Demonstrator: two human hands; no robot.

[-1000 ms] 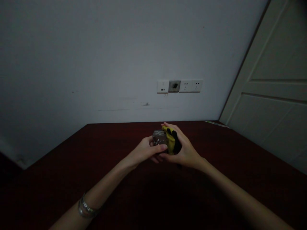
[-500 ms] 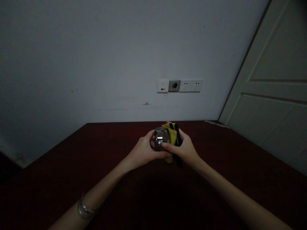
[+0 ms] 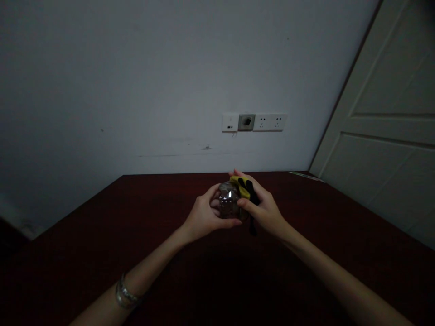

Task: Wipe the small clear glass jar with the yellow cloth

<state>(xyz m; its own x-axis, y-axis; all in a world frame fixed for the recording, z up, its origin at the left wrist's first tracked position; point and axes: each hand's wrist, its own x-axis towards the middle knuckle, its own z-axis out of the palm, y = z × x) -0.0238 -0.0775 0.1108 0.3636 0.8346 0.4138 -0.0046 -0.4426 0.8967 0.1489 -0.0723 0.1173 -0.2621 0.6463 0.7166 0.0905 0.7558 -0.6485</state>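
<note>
My left hand [image 3: 200,218] is curled around a shiny, rounded, see-through object [image 3: 228,204] that looks like a small glass or clear plastic container; its exact kind is too dark to tell. A yellow and black cloth [image 3: 243,183] is bunched in my right hand [image 3: 268,209], against the container's right side. The right thumb rests at the container's right edge, while the other right fingers are mostly hidden behind the cloth. Both hands are held close together above the dark red table [image 3: 163,194].
The table meets a pale wall [image 3: 152,81] with a row of sockets and switches [image 3: 254,122]. To the right stands a white panelled door [image 3: 384,127]. A thin flat strip [image 3: 306,176] lies at the table's back right edge. Bracelets [image 3: 125,293] circle my left wrist.
The right thumb has shifted to the right across the container. The cloth has bunched higher, its yellow lower part now out of sight, and more of the container's rounded front shows.
</note>
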